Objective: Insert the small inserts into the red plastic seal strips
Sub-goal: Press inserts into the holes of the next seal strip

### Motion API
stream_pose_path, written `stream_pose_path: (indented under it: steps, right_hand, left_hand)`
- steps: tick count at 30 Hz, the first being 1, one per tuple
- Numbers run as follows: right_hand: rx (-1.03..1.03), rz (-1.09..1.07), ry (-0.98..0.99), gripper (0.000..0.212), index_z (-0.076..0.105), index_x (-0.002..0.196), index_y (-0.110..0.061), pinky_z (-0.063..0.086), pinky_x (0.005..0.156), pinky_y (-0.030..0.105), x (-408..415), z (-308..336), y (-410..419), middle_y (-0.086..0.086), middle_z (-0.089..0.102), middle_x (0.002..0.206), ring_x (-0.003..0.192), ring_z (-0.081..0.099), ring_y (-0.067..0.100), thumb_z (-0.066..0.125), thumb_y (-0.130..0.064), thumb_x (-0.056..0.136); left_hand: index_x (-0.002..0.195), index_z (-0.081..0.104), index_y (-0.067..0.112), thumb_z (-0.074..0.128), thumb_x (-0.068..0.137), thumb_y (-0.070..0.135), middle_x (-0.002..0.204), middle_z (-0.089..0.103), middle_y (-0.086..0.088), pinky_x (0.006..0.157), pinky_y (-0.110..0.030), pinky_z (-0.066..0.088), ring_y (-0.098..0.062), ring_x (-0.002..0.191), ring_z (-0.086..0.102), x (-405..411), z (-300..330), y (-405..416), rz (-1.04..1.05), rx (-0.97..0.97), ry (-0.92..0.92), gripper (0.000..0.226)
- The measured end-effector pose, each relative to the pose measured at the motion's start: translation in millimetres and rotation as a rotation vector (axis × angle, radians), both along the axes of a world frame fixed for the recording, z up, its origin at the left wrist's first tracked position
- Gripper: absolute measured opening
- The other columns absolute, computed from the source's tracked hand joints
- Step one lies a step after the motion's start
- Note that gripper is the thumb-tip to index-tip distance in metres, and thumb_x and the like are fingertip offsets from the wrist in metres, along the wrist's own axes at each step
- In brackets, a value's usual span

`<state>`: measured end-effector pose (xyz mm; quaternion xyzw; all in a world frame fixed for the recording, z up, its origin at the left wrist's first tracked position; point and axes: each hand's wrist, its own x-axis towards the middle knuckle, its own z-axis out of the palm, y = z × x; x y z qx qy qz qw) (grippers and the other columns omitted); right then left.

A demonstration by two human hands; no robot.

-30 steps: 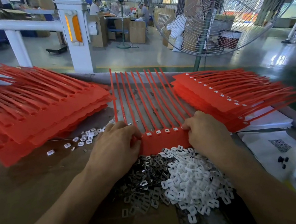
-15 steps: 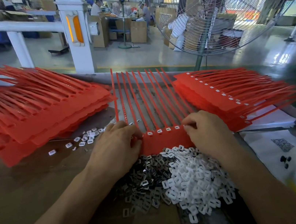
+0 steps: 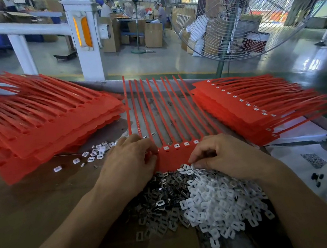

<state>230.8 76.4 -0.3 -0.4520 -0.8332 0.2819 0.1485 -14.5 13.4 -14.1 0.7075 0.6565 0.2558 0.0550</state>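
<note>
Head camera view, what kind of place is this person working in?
Most likely a factory assembly floor. Stacks of red seal strips flank the bench, loose white inserts and metal inserts are heaped in front, and a big industrial fan and cardboard boxes stand on the floor behind.

Workbench [image 3: 22, 208]: brown top, metal far edge. On it: stack of red seal strip sheets [image 3: 38, 129] at left, second stack [image 3: 247, 107] at right on white paper [image 3: 300, 135], single sheet [image 3: 168, 135] centre. Near edge: pile of metal inserts [image 3: 159, 201] touching pile of white inserts [image 3: 219, 204]. Loose white inserts [image 3: 97, 153] by left stack.
</note>
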Motion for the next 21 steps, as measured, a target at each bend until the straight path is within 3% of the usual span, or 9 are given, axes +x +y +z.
stream_pose_path:
  steps: [5, 13, 17, 21]
  right_hand:
    - [-0.031, -0.039, 0.056, 0.009, 0.076, 0.085, -0.036, 0.052, 0.075, 0.030, 3, 0, 0, -0.015, 0.074, 0.086, 0.078, 0.068, 0.002, 0.082, -0.030, 0.088]
    - [0.154, -0.370, 0.395, 0.009, 0.077, 0.088, -0.032, 0.044, 0.071, 0.021, 8, -5, 8, -0.018, 0.074, 0.081, 0.073, 0.064, -0.005, 0.077, -0.024, 0.091]
    - [0.182, -0.520, 0.400, 0.009, 0.078, 0.089, -0.031, 0.042, 0.069, 0.019, 16, -11, 15, -0.017, 0.072, 0.077, 0.071, 0.062, -0.008, 0.075, -0.022, 0.091]
    - [0.170, -0.557, 0.340, 0.009, 0.076, 0.092, -0.028, 0.042, 0.069, 0.013, 16, -16, 20, -0.014, 0.073, 0.087, 0.081, 0.065, -0.005, 0.076, -0.019, 0.091]
  left_hand:
    - [0.113, 0.068, 0.035, 0.059, 0.095, 0.036, 0.115, 0.058, 0.011, 0.103, -0.042, 0.043, -0.014, 0.116, 0.049, 1, 0, 0, -0.004, 0.003, 0.003, 0.020]
    - [0.107, 0.071, 0.033, 0.060, 0.094, 0.034, 0.107, 0.060, 0.011, 0.100, -0.041, 0.044, -0.015, 0.110, 0.052, 0, -2, 0, 0.024, 0.041, -0.025, 0.017]
    - [0.105, 0.071, 0.031, 0.061, 0.094, 0.035, 0.105, 0.061, 0.010, 0.100, -0.043, 0.044, -0.017, 0.109, 0.054, 0, -3, 2, 0.053, 0.051, -0.027, 0.015]
    - [0.105, 0.071, 0.032, 0.062, 0.094, 0.036, 0.105, 0.061, 0.010, 0.099, -0.043, 0.044, -0.017, 0.107, 0.055, -1, -4, 3, 0.062, 0.053, -0.034, 0.015]
